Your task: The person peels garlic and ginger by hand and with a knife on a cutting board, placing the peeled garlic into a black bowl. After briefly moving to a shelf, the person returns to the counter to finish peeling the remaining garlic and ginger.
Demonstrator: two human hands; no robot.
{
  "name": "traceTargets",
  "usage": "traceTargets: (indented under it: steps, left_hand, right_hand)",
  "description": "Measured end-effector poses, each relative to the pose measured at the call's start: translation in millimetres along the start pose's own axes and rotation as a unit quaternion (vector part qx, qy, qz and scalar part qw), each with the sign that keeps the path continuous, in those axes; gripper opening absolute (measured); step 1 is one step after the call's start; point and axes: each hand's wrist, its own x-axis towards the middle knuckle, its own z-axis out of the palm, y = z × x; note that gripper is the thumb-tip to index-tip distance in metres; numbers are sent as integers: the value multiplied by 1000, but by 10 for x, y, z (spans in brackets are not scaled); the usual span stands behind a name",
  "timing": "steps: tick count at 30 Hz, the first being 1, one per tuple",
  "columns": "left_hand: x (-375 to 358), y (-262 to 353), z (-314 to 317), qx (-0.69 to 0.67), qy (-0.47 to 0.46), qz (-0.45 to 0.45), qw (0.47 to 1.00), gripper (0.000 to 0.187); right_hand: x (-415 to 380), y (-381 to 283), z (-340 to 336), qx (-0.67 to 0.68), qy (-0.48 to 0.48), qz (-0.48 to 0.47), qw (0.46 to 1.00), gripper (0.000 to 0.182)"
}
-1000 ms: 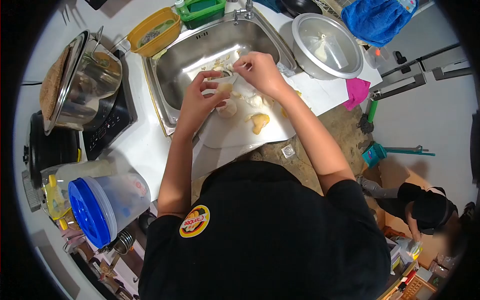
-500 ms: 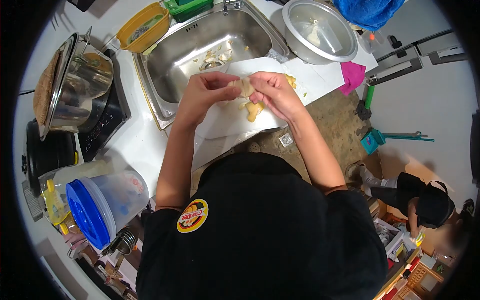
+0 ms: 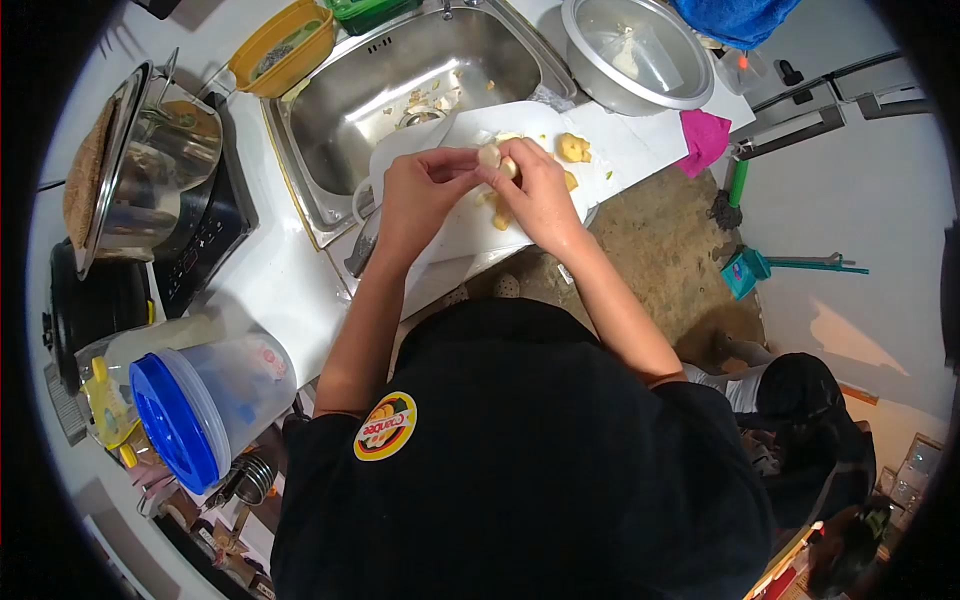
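Over the white cutting board, my left hand pinches a pale garlic clove between thumb and fingertips. My right hand is closed around another pale piece of garlic, and the fingertips of both hands nearly meet. Yellow-brown ginger pieces lie on the board below my hands. A further knob of ginger rests to the right. Partly hidden by my left arm, a knife with a dark handle lies along the board's left side.
A steel sink with peel scraps in it lies beyond the board. Around it stand a yellow basin and a large grey bowl. On the left are a steel pot and a blue-lidded container. A person crouches at lower right.
The garlic held between both hands has come apart into separate pieces. My hands have shifted slightly, uncovering the ginger at right and the knife handle. The other person has moved closer.
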Motion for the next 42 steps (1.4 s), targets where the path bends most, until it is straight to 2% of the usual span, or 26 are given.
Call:
traceTargets:
  steps: [2, 5, 8, 11, 14, 17, 20, 22, 23, 26, 29, 32, 35, 38, 39, 40, 42]
  left_hand:
    - [-43, 84, 23, 32, 28, 0, 999, 28]
    - [-89, 184, -23, 44, 15, -10, 999, 27]
    - [-96, 145, -67, 56, 5, 0, 998, 25]
    - [-63, 110, -153, -18, -38, 4, 999, 21]
    - [-37, 56, -207, -116, -95, -34, 988, 18]
    - [-55, 20, -199, -215, -100, -83, 968, 21]
    - [-80, 61, -172, -190, -88, -95, 973, 27]
    - [-124, 165, -141, -78, -59, -45, 994, 29]
    - [-134, 195, -133, -22, -44, -20, 999, 30]
    - [-94, 95, -206, -22, -64, -11, 998, 30]
    - [-91, 106, -244, -34, -82, -8, 996, 28]
    - [-140, 163, -151, 40, -33, -12, 999, 27]
    - [-104, 14, -159, -134, -38, -9, 990, 25]
    - [-119, -105, -164, -206, 12, -71, 976, 26]
    - [-158, -149, -149, -62, 20, -42, 997, 27]
    - [-222, -197, -124, 82, 27, -12, 996, 28]
    - [-312, -357, -66, 351, 19, 59, 934, 33]
  right_hand:
    - [-4, -25, 59, 3, 31, -8, 999, 18]
    - [-7, 45, 72, 41, 1, -4, 999, 19]
    - [1, 7, 73, 59, -17, -53, 997, 16]
    - [21, 3, 35, 153, -87, 28, 984, 15]
    - [33, -3, -30, 300, -146, 73, 940, 17]
    - [60, 146, -25, 437, -187, 58, 878, 16]
    - [70, 127, -47, 298, -157, 63, 940, 15]
    - [93, 53, -44, 115, -101, -95, 984, 13]
    - [104, 14, -49, 21, -71, -173, 982, 13]
    - [94, -77, -76, 28, -95, -195, 976, 11]
    - [72, -142, -111, 47, -116, -175, 977, 10]
    - [37, -48, -58, 142, -141, -86, 976, 12]
    - [-28, 118, -11, 361, -184, 79, 911, 15]
    - [-74, 285, 52, 464, -159, 101, 866, 16]
    - [-87, 295, 59, 435, -142, 105, 883, 16]
    - [-108, 298, 59, 404, -124, 110, 899, 16]
    - [-130, 317, 76, 353, -102, 113, 923, 16]
